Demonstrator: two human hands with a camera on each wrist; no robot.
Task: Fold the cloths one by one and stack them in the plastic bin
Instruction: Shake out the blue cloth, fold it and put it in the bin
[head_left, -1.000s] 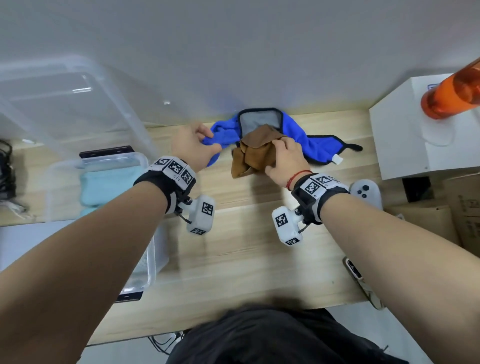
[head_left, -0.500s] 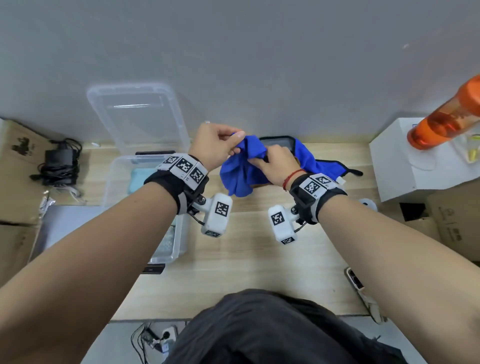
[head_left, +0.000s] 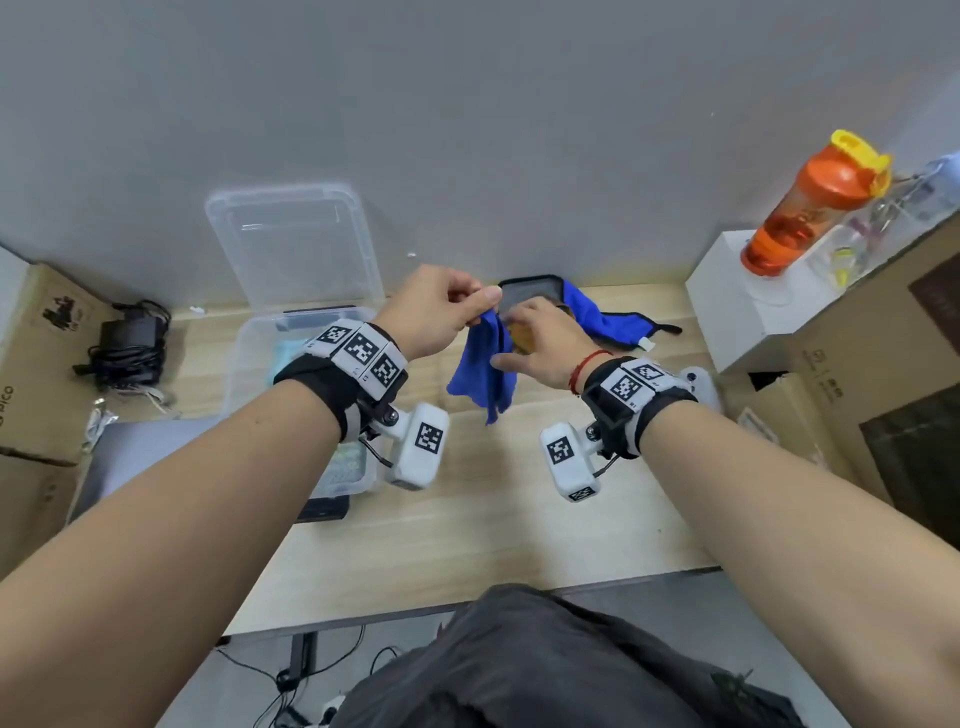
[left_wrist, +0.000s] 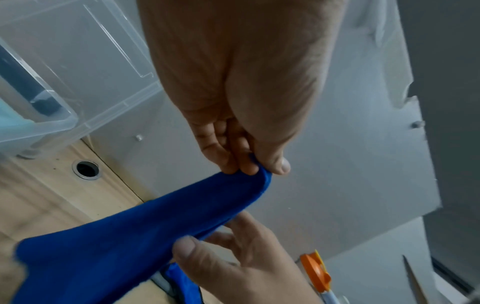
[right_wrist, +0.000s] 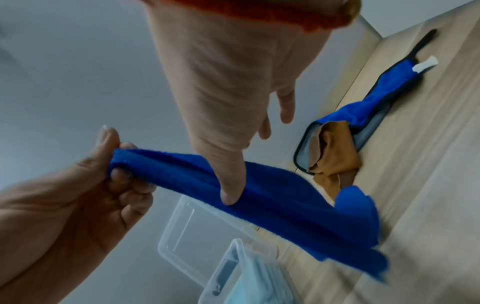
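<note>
My left hand (head_left: 480, 306) pinches one corner of a plain blue cloth (head_left: 480, 371) and holds it up over the wooden table (head_left: 493, 519). My right hand (head_left: 511, 343) holds the cloth's top edge just beside it, thumb (right_wrist: 231, 195) on one side and straight fingers on the other. The rest of the cloth hangs down loose. Left of it stands the clear plastic bin (head_left: 244, 338) with a pale teal folded cloth (head_left: 283, 351) inside. A brown cloth (right_wrist: 335, 152) lies crumpled on a black-trimmed blue and grey cloth (head_left: 608, 317) by the wall.
The bin's lid (head_left: 296, 244) leans on the wall behind the bin. An orange bottle (head_left: 810, 202) stands on a white box (head_left: 737, 312) at the right, with cardboard boxes (head_left: 883, 353) beside it. A charger and cables (head_left: 130, 343) lie far left.
My left hand lifted the plain blue cloth off the table by a corner. My right hand left the brown cloth and took the blue cloth's edge. The cloth now hangs freely.
</note>
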